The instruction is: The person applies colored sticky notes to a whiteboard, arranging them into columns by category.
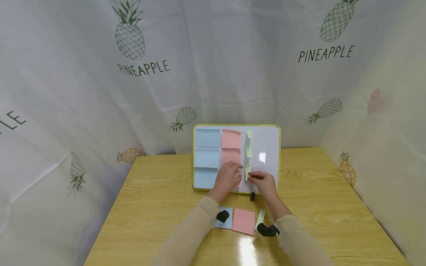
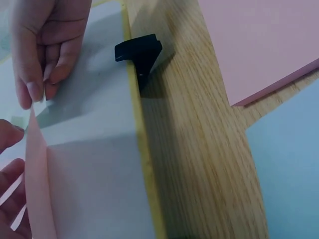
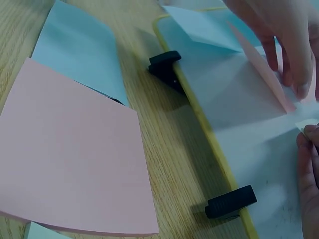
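A whiteboard (image 1: 270, 159) with a yellow rim stands propped on the table. Blue sticky notes (image 1: 207, 158) fill its left column and pink sticky notes (image 1: 231, 139) the one beside it. Narrow pale green sticky notes (image 1: 249, 150) run down to the right of those. My right hand (image 1: 264, 181) pinches the lowest green note (image 1: 247, 170) between thumb and fingertips, at the board's surface. Close to its left, my left hand (image 1: 229, 178) has loosely bent fingers over the lowest pink note (image 2: 37, 184), whose bottom edge sticks out from the board.
On the table in front of the board lie a blue note pad (image 1: 227, 221), a pink note pad (image 1: 244, 221) and a green note pad (image 1: 260, 218). Black feet (image 3: 230, 201) clip onto the board's lower rim. A pineapple-printed curtain (image 1: 233, 74) hangs behind.
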`<action>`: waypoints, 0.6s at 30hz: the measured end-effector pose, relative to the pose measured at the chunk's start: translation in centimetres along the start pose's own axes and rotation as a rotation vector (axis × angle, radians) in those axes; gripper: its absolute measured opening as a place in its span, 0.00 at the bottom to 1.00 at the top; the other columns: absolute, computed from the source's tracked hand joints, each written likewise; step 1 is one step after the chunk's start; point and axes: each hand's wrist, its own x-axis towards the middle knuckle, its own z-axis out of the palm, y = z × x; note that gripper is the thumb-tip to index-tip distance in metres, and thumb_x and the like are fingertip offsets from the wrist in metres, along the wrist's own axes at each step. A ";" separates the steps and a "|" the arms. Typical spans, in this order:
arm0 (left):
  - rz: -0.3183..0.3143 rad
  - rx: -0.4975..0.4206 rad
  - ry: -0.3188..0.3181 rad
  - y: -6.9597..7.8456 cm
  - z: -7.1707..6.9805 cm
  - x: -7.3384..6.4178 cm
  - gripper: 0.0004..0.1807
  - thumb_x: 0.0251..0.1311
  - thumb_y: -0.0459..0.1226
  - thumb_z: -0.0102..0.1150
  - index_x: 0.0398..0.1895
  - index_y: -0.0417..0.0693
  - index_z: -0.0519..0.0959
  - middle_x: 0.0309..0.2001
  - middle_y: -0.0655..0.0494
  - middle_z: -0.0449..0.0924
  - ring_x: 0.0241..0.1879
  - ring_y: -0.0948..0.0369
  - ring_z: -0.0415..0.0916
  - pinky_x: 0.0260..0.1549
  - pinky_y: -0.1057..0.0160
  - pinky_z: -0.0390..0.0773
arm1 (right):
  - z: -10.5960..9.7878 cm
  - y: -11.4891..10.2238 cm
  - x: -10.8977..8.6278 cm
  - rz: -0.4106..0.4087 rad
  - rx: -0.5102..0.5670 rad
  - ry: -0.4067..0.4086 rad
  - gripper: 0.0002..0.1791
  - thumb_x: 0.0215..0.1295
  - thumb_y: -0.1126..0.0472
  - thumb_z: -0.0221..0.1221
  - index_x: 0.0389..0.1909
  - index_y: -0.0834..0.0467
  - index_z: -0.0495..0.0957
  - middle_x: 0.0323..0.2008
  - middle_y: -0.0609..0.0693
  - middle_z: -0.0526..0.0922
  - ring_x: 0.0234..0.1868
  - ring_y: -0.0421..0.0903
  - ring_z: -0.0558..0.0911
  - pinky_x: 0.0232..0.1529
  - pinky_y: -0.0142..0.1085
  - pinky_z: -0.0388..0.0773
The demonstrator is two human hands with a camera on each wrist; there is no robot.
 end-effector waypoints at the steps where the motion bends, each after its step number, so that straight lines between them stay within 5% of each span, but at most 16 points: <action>1: -0.008 -0.005 -0.010 0.0 0.1 0.0 0.14 0.61 0.38 0.64 0.50 0.54 0.82 0.48 0.57 0.77 0.47 0.57 0.74 0.47 0.60 0.75 | 0.0 0.0 0.0 0.004 -0.002 0.000 0.13 0.62 0.72 0.62 0.47 0.71 0.81 0.39 0.56 0.85 0.36 0.38 0.83 0.41 0.30 0.79; 18: -0.077 -0.031 -0.052 0.9 1.1 -0.1 0.18 0.61 0.42 0.66 0.54 0.54 0.81 0.45 0.57 0.74 0.43 0.59 0.70 0.43 0.61 0.73 | 0.3 0.1 -0.4 0.009 -0.052 0.035 0.12 0.62 0.73 0.62 0.46 0.72 0.82 0.39 0.58 0.85 0.36 0.39 0.83 0.39 0.28 0.78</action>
